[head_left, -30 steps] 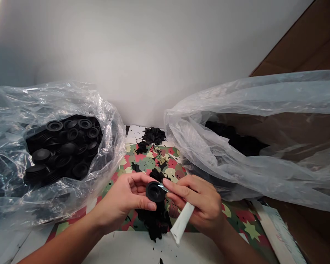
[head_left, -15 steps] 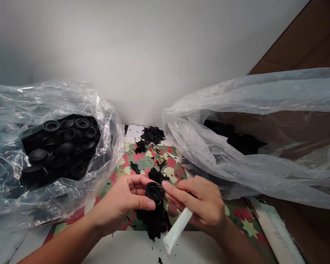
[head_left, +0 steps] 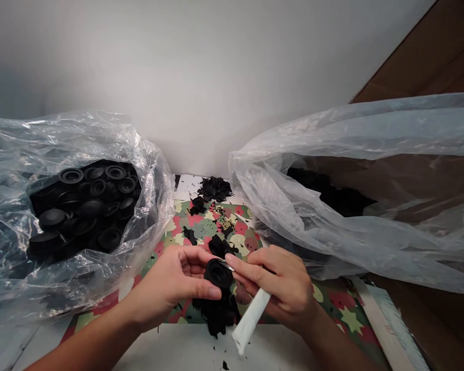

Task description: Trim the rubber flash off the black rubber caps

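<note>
Between the thumb and fingers of my left hand (head_left: 178, 281) is a round black ribbed rubber bellows (head_left: 218, 273), its ringed opening turned toward me. My right hand (head_left: 280, 288) is closed around a cutting tool with a long white handle (head_left: 251, 319). The handle sticks out below the palm, and a thin metal blade tip shows at the rubber's upper right rim. Most of the blade is hidden by my fingers. Black rubber scraps (head_left: 218, 314) lie in a heap right under the held part.
A clear plastic bag (head_left: 154, 170) at left holds many black rubber parts (head_left: 93, 208). Another plastic bag (head_left: 270, 180) at right, by cardboard, contains black pieces (head_left: 332, 196). More black shavings (head_left: 214, 189) lie on the patterned mat (head_left: 170, 239) and beyond it.
The bellows has turned slightly and shifted a little down and right in my left hand. The white handle has moved slightly right; both hands keep their grip.
</note>
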`<state>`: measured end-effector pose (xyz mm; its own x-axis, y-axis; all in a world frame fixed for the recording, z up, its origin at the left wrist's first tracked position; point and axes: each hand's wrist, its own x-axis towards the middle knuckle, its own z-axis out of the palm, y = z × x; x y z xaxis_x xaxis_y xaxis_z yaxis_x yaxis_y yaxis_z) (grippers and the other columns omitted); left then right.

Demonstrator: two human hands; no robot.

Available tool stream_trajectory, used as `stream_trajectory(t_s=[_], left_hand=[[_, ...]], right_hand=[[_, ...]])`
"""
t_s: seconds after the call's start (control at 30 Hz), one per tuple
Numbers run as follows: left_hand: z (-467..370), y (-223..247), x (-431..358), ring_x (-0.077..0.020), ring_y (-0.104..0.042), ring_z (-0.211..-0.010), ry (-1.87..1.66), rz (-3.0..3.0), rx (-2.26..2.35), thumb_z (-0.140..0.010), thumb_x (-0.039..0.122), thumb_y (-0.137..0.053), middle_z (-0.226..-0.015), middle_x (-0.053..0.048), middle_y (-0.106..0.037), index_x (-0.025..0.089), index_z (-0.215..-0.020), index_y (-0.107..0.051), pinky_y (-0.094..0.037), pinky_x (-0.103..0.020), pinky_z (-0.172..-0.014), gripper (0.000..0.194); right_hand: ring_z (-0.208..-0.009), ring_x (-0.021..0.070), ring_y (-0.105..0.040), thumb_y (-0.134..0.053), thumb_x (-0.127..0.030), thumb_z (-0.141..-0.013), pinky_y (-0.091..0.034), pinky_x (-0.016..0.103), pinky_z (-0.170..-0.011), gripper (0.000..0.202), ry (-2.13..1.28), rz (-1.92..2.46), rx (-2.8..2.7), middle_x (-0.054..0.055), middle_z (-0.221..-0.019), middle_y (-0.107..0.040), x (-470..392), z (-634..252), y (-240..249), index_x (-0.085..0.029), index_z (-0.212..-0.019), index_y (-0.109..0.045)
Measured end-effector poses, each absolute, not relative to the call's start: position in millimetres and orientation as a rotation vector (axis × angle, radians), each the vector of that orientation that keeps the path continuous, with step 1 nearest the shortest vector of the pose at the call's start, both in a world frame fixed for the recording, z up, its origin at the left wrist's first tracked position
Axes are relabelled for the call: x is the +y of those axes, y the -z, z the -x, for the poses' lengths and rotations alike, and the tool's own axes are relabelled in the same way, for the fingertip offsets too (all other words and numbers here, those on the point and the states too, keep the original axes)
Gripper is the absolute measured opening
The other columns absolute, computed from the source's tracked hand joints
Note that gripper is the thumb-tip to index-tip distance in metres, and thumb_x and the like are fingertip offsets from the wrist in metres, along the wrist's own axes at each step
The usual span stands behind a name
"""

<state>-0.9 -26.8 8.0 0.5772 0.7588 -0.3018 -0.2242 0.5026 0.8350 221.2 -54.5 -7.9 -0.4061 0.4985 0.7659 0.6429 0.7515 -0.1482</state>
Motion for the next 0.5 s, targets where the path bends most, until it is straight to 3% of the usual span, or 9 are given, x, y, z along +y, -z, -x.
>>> stream_trajectory(t_s=[0.23, 0.5], left_hand=[[2.0, -12.4, -25.9, -0.0037, -0.058, -0.050, -0.619, -0.936, 0.673, -0.062, 0.012, -0.092, -0.064, 0.004, -0.073, 0.016, -0.076, -0.080, -0.055, -0.016, -0.060, 0.019], [2.6, -17.4, -24.8, -0.0051, -0.059, -0.050, -0.575, -0.951, 0.648, -0.065, 0.008, -0.088, -0.066, 0.002, -0.075, 0.016, -0.080, -0.081, -0.054, -0.016, -0.057, 0.019]], right_hand=[[-0.056, 0.0117, -0.054, -0.063, -0.016, -0.097, -0.040, 0.025, -0.053, 0.024, 0.155, 0.810, -2.102, 0.000, -0.066, -0.064, -53.2, -221.9, 7.6, -0.019, -0.116, -0.077], [-0.059, 0.0127, -0.058, -0.061, -0.017, -0.099, -0.039, 0.027, -0.055, 0.022, 0.096, 0.787, -2.143, 0.002, -0.069, -0.065, -53.0, -224.6, 6.9, -0.015, -0.116, -0.075]])
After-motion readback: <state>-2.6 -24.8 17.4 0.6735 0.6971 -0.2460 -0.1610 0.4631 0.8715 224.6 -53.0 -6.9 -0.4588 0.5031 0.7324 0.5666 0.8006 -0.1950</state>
